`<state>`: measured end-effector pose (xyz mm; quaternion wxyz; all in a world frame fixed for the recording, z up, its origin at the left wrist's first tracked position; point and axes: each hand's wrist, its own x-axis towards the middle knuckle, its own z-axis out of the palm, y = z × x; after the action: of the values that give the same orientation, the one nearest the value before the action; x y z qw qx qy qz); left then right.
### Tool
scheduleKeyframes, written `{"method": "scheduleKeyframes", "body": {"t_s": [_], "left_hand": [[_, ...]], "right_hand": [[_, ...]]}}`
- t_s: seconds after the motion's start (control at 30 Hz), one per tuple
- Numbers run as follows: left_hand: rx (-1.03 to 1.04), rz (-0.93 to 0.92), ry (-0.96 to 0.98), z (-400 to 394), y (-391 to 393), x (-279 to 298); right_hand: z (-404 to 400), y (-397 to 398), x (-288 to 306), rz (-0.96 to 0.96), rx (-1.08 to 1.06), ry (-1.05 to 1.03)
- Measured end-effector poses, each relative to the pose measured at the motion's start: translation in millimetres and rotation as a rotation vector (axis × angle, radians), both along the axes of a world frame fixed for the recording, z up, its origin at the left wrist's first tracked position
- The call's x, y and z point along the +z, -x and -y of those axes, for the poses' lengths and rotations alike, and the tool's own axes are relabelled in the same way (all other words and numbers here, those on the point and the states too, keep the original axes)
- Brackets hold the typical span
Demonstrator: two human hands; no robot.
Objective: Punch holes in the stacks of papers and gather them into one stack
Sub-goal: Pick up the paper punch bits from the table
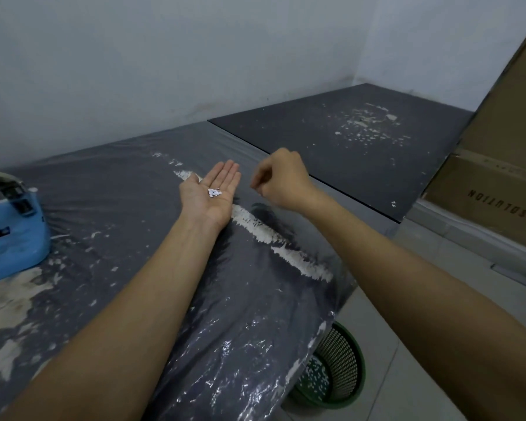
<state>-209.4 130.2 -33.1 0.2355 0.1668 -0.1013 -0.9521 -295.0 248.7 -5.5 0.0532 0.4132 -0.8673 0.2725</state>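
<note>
Cleanup looks to be the step in hand, not punching: no stacks of papers and no punch show anywhere in view, so I cannot tell where they lie. What I have instead is a small cluster of white paper chads (214, 192), resting in the palm of my left hand (210, 194), which lies flat and palm-up with fingers straight and together, pointing toward one o'clock over the plastic-covered table (128, 226).

My right hand (281, 182) hovers just beside it at three o'clock, knuckles up, fingers curled with the tips drawn together as if pinching another scrap; whether anything sits between them is too small to tell.

Down at five o'clock, on the floor by the table's corner, stands a green mesh basket (343, 369) with white bits already in its bottom. My guess is the next move calls for keeping the left palm level, carrying it over that basket and tipping it, since the chads are light and would scatter easily.
</note>
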Motion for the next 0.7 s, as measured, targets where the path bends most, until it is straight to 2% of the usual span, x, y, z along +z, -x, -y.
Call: {"method": "scheduleKeyframes", "body": {"t_s": [0.07, 0.13, 0.3, 0.47, 0.7], "left_hand": [[0.011, 0.019, 0.007, 2, 1, -2], [0.009, 0.059, 0.049, 3, 1, -3], [0.025, 0.172, 0.069, -7, -4, 4], [-0.012, 0.114, 0.042, -3, -2, 2], [0.003, 0.082, 0.038, -6, -1, 3]], "right_hand": [[9, -8, 15, 0.18, 0.043, 0.137], [17, -15, 26, 0.262, 0.107, 0.184], [31, -27, 35, 0.212, 0.194, 0.092], [36, -28, 34, 0.094, 0.163, 0.1], [19, -19, 38, 0.249, 0.231, 0.123]]}}
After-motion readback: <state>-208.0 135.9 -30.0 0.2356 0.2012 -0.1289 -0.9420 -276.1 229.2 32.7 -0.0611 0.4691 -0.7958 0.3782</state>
